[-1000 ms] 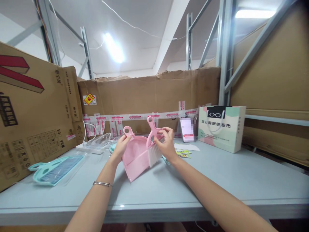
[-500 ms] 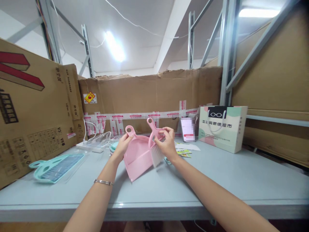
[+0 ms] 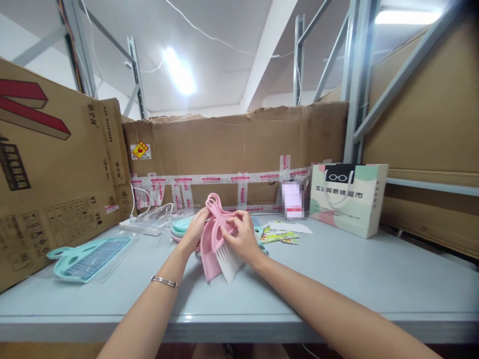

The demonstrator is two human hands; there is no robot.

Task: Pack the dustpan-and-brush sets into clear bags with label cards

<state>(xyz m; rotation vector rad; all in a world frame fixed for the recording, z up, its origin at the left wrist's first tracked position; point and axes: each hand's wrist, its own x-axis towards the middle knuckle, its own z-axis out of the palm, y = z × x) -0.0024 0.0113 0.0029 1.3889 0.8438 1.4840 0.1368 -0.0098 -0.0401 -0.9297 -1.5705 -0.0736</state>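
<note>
A pink dustpan (image 3: 208, 259) is tilted upright above the table, its handle end held by my left hand (image 3: 195, 230). My right hand (image 3: 243, 240) grips a pink hand brush (image 3: 220, 227) with white bristles pointing down. The brush lies in front of the dustpan and hides much of it; their ringed handle ends overlap. Behind my hands, a stack of mint-green dustpans (image 3: 182, 225) shows only in part. At the left of the table lies a mint-green dustpan and brush set (image 3: 90, 259) in clear wrapping.
A power strip (image 3: 144, 227) with cables and clear plastic stands at the back left. Printed packets (image 3: 281, 234), a phone (image 3: 293, 200) and a paper bag (image 3: 346, 199) are at the back right. Cardboard boxes (image 3: 224, 144) wall the table (image 3: 329, 284).
The brush has moved left, over the dustpan, and their handle rings have come together. The dustpan has turned and shows narrower.
</note>
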